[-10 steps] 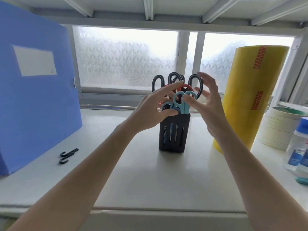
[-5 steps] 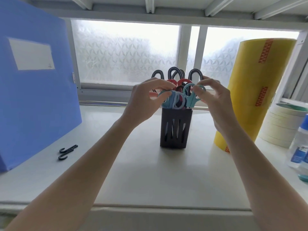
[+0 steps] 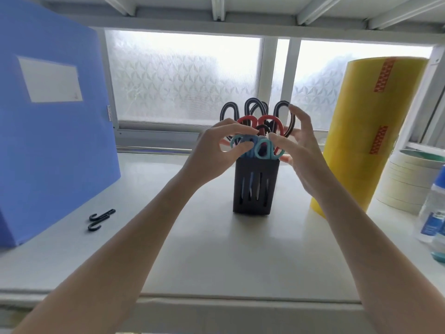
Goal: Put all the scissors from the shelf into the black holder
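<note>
The white shelf (image 3: 192,249) carries a black holder (image 3: 254,189), blue folder (image 3: 55,153), black hooks (image 3: 100,219), yellow roll (image 3: 368,131), tape rolls (image 3: 409,179) and bottles (image 3: 433,213).

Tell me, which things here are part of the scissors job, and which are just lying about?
Job: scissors, black holder, left hand, right hand.
Lying about: blue folder, black hooks, yellow roll, tape rolls, bottle.

Black slotted holder (image 3: 255,186) upright on shelf; black, red, teal scissors (image 3: 261,131) handles-up inside.
</note>
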